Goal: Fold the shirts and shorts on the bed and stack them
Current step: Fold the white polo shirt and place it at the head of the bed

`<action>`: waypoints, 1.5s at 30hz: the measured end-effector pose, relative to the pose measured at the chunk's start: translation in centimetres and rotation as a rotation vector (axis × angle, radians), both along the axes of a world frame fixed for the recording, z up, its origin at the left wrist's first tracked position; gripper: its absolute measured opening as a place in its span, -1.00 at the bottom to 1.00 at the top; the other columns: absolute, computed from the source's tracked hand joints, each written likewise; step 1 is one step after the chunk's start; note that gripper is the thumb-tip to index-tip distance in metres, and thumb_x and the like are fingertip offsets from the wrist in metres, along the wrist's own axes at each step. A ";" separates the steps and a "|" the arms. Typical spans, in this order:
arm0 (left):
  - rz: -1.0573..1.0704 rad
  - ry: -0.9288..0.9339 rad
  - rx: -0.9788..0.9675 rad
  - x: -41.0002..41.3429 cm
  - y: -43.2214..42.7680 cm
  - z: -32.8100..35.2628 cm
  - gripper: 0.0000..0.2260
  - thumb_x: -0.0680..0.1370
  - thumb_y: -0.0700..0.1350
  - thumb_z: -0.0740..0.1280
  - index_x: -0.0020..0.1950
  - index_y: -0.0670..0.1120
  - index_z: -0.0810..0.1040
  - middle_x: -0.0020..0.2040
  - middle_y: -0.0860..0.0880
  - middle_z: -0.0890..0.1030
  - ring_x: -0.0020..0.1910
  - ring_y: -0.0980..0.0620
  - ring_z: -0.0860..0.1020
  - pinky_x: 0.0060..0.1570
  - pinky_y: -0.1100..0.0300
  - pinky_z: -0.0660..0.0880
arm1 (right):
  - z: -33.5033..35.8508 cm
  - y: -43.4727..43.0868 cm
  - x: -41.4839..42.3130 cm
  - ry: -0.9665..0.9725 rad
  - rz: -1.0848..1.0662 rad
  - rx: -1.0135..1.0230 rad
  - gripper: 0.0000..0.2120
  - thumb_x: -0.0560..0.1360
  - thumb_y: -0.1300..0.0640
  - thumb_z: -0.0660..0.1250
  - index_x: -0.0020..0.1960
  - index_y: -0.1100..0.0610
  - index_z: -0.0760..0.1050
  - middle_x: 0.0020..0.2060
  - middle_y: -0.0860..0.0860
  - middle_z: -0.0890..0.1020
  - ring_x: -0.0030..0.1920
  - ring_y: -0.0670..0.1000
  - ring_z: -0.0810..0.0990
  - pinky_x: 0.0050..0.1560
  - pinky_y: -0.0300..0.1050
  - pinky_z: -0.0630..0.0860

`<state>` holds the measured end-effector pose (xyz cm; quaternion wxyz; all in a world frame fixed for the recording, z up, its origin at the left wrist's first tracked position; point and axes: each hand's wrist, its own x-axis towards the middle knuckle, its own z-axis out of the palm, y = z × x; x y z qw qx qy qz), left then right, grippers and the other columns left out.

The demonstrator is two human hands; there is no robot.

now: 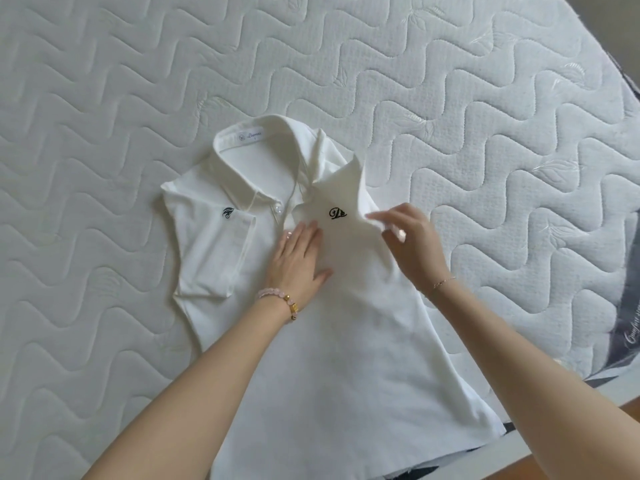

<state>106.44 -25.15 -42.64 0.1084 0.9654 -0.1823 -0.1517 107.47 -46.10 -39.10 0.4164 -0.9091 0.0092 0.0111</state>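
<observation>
A white polo shirt lies face up on the quilted mattress, collar pointing away from me. Its left sleeve is folded in over the chest, showing a small black logo. My left hand presses flat on the shirt's chest just below the button placket. My right hand pinches the edge of the right sleeve, which is lifted and folded inward over the chest with a second black logo on it. The hem hangs near the bed's front edge.
The white mattress spreads wide to the left and behind the shirt. Its grey side border with script lettering runs along the right. A strip of brown floor shows at the bottom right past the bed's corner.
</observation>
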 end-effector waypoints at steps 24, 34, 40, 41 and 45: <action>0.408 0.075 -0.197 6.9 -2.2 2.8 -0.63 0.49 0.13 0.30 0.20 -0.05 0.49 0.19 0.00 0.52 0.22 -0.04 0.41 0.19 0.10 0.30 | -1.2 2.0 -3.2 0.593 -0.730 0.748 -0.84 0.50 0.16 0.33 -0.07 0.26 0.59 -0.25 0.10 0.61 -0.25 -0.02 0.58 -0.17 -0.22 0.56; 0.571 0.229 -0.263 8.6 -2.2 2.1 -0.73 0.44 0.04 0.40 0.04 -0.04 0.46 0.14 -0.06 0.50 0.15 -0.05 0.47 0.17 0.03 0.40 | -1.1 2.0 -2.0 0.615 -0.770 0.897 -0.90 0.45 0.25 0.40 -0.24 0.20 0.55 -0.24 0.04 0.55 -0.30 -0.07 0.57 -0.22 -0.27 0.61; 0.694 0.275 -0.588 7.0 -0.7 3.1 -0.79 0.43 -0.17 0.44 -0.14 -0.04 0.40 -0.19 0.02 0.53 -0.15 0.03 0.50 -0.13 0.25 0.39 | -1.1 2.2 -2.3 0.566 -0.757 0.922 -0.95 0.45 0.33 0.37 -0.16 0.22 0.55 -0.24 0.05 0.60 -0.21 -0.04 0.62 -0.16 -0.24 0.63; 0.708 0.294 -0.630 6.7 -0.4 3.3 -0.77 0.42 -0.18 0.45 -0.12 -0.03 0.39 -0.19 0.01 0.54 -0.16 0.03 0.51 -0.11 0.22 0.43 | -1.1 2.2 -2.4 0.563 -0.756 0.924 -0.95 0.45 0.34 0.37 -0.16 0.23 0.55 -0.24 0.06 0.61 -0.21 -0.04 0.62 -0.16 -0.24 0.63; 0.829 0.332 -0.714 5.1 1.5 3.4 -0.74 0.42 -0.21 0.46 -0.08 -0.01 0.39 -0.22 0.03 0.54 -0.20 0.07 0.52 -0.18 0.28 0.46 | -1.2 2.3 -2.6 0.566 -0.755 0.932 -0.90 0.43 0.38 0.37 -0.10 0.23 0.55 -0.25 0.06 0.61 -0.23 -0.05 0.61 -0.16 -0.24 0.62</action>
